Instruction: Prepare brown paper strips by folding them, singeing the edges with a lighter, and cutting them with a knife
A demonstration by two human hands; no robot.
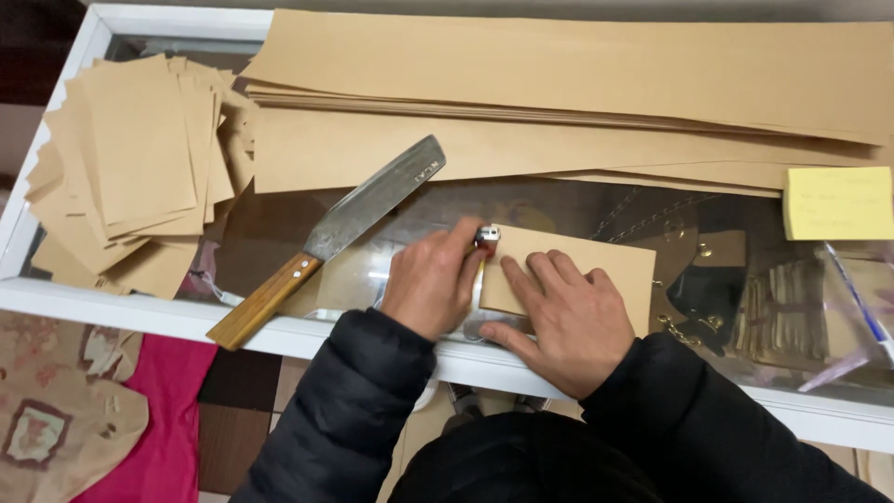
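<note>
My left hand (430, 279) is closed around a small metal-topped object (487, 236), which could be a lighter or a stamp, held at the left edge of a folded brown paper piece (615, 265). My right hand (566, 317) lies flat on that paper, fingers spread, pressing it onto the glass counter top (279, 224). A large knife with a broad steel blade (377, 200) and wooden handle (261, 303) rests diagonally on the glass, just left of my left hand. Both arms wear black padded sleeves.
A loose pile of cut brown paper rectangles (130, 158) lies at the left. Long brown paper sheets (577, 74) are stacked along the back. A yellow sticky-note pad (836, 203) and a pen (852, 293) sit at the right. The counter's white frame (112, 312) runs along the front.
</note>
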